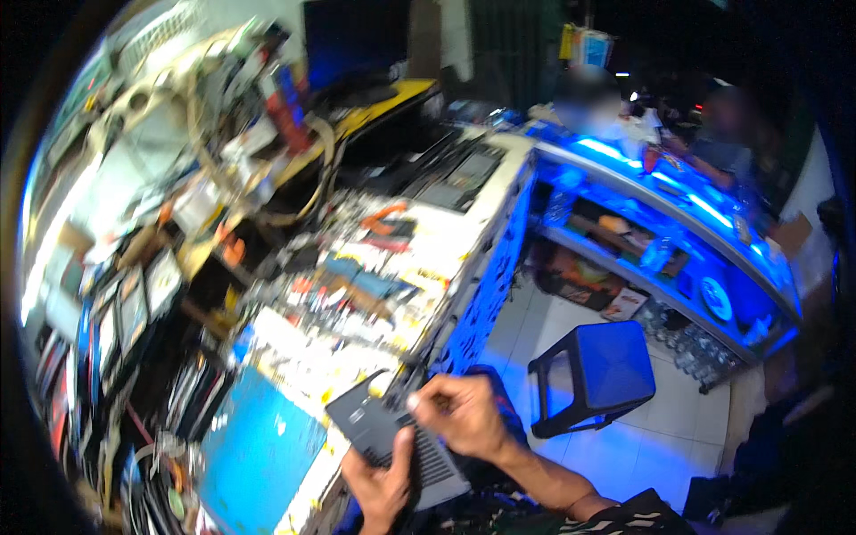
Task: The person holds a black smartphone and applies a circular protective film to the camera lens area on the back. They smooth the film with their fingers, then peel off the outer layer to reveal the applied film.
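My left hand (383, 481) grips a dark, flat, laptop-like device (370, 423) by its near side, thumb across the top. A grey part with rows of slots or keys extends from it toward me; blur hides its exact kind. Above its right side is my right hand (459, 415), fingers curled into a pinch. Something small and pale shows at its fingertips, too blurred to name. The device is held at the front edge of the cluttered workbench (299, 357).
A blue mat (259, 455) lies on the bench at left. Hand tools with orange handles (383, 217) and loose parts cover its middle. A blue-topped stool (615, 366) stands on the tiled floor at right, before a blue-lit display counter (642, 259). Other people are beyond the counter.
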{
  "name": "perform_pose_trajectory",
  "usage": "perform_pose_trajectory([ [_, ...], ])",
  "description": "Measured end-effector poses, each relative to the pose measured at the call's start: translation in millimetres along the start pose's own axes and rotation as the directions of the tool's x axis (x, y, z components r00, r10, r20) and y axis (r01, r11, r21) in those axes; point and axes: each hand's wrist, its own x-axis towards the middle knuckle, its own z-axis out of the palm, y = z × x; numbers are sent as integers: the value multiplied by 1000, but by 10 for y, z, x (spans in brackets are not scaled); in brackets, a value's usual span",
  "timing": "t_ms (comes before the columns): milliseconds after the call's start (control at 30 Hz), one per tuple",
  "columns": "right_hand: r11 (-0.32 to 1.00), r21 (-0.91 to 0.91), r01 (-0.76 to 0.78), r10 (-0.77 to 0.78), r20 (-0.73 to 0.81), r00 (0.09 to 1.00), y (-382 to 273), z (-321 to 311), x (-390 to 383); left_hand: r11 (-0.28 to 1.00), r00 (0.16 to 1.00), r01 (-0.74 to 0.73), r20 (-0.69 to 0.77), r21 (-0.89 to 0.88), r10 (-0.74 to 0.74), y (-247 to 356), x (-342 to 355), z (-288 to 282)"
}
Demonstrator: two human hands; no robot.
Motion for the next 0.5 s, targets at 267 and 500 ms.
perform_pose_trajectory([
  [267,997,78,-13,7,73,997,-21,85,10,980,992,128,32,-155,-125,127,48,-42],
  [500,992,-121,-43,56,107,993,15,51,34,989,991,133,36,-63,-131,67,-38,-67],
])
